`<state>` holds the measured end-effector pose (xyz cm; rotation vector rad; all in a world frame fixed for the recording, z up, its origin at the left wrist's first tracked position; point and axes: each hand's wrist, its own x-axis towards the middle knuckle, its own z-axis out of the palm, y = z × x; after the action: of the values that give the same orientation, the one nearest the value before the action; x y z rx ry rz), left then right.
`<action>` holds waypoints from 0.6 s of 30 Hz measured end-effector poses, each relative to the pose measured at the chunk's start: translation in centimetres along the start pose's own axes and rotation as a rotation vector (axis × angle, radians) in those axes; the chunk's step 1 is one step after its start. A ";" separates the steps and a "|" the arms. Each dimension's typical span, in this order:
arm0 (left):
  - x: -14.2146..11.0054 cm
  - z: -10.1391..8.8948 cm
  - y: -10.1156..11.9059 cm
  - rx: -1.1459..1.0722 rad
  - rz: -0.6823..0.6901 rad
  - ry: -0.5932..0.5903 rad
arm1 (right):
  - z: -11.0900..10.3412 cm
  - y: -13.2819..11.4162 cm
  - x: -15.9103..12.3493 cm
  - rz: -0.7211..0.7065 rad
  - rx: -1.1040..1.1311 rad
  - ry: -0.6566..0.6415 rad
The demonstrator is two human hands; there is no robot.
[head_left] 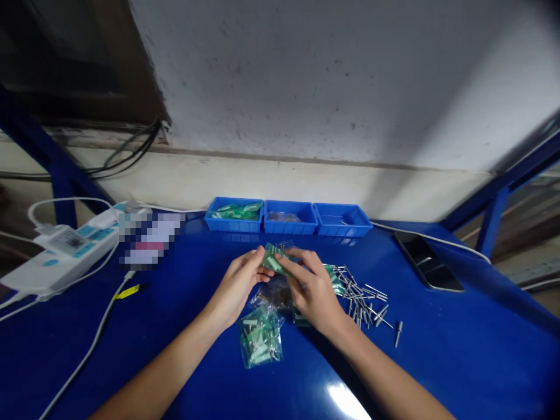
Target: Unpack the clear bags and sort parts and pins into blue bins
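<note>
Between both hands, just in front of the bins, is a small clear plastic bag (275, 261) with pale green pieces inside. My left hand (241, 279) pinches its left side with thumb and fingers. My right hand (311, 287) has its fingers closed on the bag's right side. Below them lies a stack of similar filled bags (261, 339), and a clear bag with brownish contents (276, 293) is partly hidden behind my hands. Right of my right hand, metal pop rivets (359, 298) lie in a loose pile, with some green pieces at its left edge.
Three blue bins stand along the wall: a left bin (234, 226) with green packets, a middle bin (291, 229) with small brownish contents, a right bin (343, 231) with a few bits. A phone (426, 261) lies right; a power strip (65, 256) and white cables lie left.
</note>
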<state>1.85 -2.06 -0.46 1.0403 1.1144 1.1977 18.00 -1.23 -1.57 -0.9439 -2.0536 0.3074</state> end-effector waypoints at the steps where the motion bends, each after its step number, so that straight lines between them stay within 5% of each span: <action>1: 0.2 -0.2 0.0 -0.008 -0.018 -0.009 | 0.1 0.0 -0.1 -0.039 -0.048 -0.026; 4: 1.2 -1.9 0.6 0.248 0.108 0.003 | 0.3 -0.1 -0.3 -0.059 -0.104 -0.054; 9: 4.9 -8.4 4.0 1.035 0.656 0.292 | 0.3 -0.3 -0.2 0.033 -0.081 0.001; 13: 8.5 -12.8 6.0 1.302 0.746 0.183 | 0.2 -0.4 -0.1 0.060 -0.054 0.012; 18: 11.7 -14.0 5.1 1.513 0.667 0.042 | 0.4 -0.1 -0.2 0.104 -0.048 -0.007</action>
<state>-12.36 10.28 1.33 2.6788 1.7924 0.6674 17.70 -1.41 -1.84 -1.0824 -2.0304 0.3182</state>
